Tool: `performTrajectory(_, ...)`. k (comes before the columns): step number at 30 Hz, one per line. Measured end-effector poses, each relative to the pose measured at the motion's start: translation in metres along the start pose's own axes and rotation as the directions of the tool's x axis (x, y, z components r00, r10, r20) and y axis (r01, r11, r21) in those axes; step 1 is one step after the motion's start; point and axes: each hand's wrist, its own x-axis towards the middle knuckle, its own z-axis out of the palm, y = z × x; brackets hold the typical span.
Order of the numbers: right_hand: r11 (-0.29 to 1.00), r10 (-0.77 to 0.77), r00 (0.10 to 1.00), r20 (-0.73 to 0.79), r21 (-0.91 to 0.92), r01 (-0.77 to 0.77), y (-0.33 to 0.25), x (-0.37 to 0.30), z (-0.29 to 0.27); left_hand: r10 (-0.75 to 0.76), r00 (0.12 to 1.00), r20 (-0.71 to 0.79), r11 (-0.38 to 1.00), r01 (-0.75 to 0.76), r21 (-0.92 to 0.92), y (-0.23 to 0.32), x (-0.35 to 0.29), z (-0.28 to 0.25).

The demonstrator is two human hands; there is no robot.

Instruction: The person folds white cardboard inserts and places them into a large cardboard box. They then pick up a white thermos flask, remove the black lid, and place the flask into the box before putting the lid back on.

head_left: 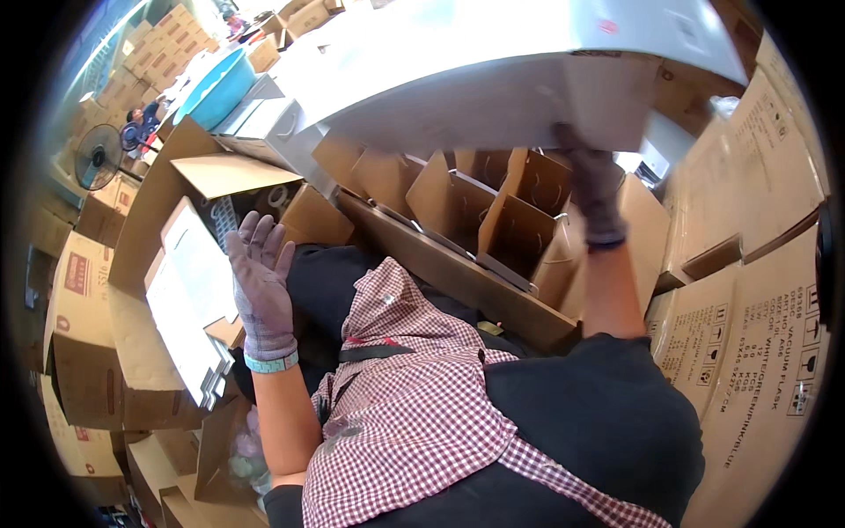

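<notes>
Checked apron point(414, 414) nearest, one divided carton point(440, 264) beyond it

The apron is one piece of red-and-white checked cloth, rumpled over a black sleeve point(590, 405) and dark clothing. Two gloves show, both greyish purple. The left hand point(262, 282) is raised with its palm open and fingers slightly parted, holding nothing, near a stack of flat white sheets point(189, 273). The right hand point(588, 180) is blurred, reaching up over the carton in front of the lower edge of one white table point(528, 53); whether it grasps anything I cannot tell.

The carton sits just past the wearer's lap, brown cardboard with upright dividers making at least five square cells, some showing thin pale loops. The table overhangs its far side and hides that part.

To the left stands one open box point(145, 233) with raised flaps; below it, crumpled plastic point(248, 453) fills another. At least two stacked cartons point(739, 290) wall in the right side. Farther back are one round blue basin point(211, 84), one round fan point(99, 157) and a co-worker point(141, 130).
</notes>
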Motion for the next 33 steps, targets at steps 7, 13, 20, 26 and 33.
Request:
performTrajectory(7,0.119,-0.278,0.959,-0.046,-0.993,-0.013,0.028,-0.007,-0.176,0.004,1.000,0.004,1.000,-0.004,0.026,-0.013,-0.002,0.004)
performTrajectory(13,0.409,0.061,0.995,-0.084,-0.907,-0.102,0.074,0.020,-0.233,-0.029,0.999,-0.016,0.998,0.029,0.051,-0.021,0.002,0.001)
performTrajectory(20,0.521,0.441,0.895,0.059,-0.829,-0.202,0.207,0.082,-0.246,-0.115,0.988,-0.104,0.993,0.117,0.021,-0.033,0.012,0.009)
performTrajectory(26,0.472,0.648,0.754,0.106,-0.833,-0.288,0.294,0.084,-0.230,0.046,0.998,0.034,0.962,-0.054,0.269,-0.009,0.006,-0.028)
performTrajectory(33,0.458,0.572,0.807,-0.147,-0.759,-0.463,0.298,0.057,-0.245,0.402,0.905,0.139,0.080,-0.186,0.979,0.070,-0.036,-0.161)
